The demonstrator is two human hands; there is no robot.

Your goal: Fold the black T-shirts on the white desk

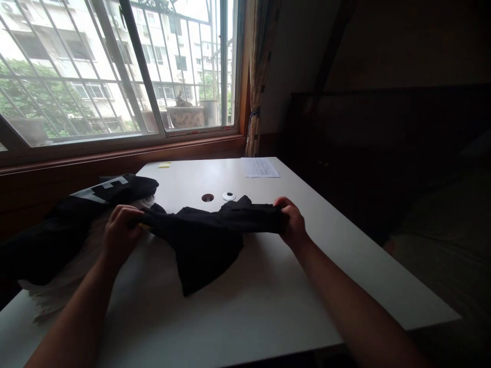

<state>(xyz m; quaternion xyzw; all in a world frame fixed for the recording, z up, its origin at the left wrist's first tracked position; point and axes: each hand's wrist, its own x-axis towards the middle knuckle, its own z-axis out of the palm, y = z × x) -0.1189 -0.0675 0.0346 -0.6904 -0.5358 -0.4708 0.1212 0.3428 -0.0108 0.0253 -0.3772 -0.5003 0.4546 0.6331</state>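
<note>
A dark, black-looking garment (207, 240) is stretched sideways between my two hands over the white table (238, 317). Its exact kind does not show. My left hand (121, 230) is closed on one end, where a small yellow patch peeks out by the fingers. The other end is pinched in my right hand (291, 220), thumb and fingers together. Between them the cloth sags, and one flap hangs toward the front of the table. Beside my left hand lies a heap of clothes, with a black piece bearing pale lettering (95, 193) on top of whitish cloth (84, 250).
Behind the garment are a round hole (207, 198) in the tabletop and a white ring-shaped cover (229, 196). Printed paper (261, 167) and a yellow slip (164, 165) lie at the far edge. A barred window (184, 66) and a curtain (255, 102) stand beyond.
</note>
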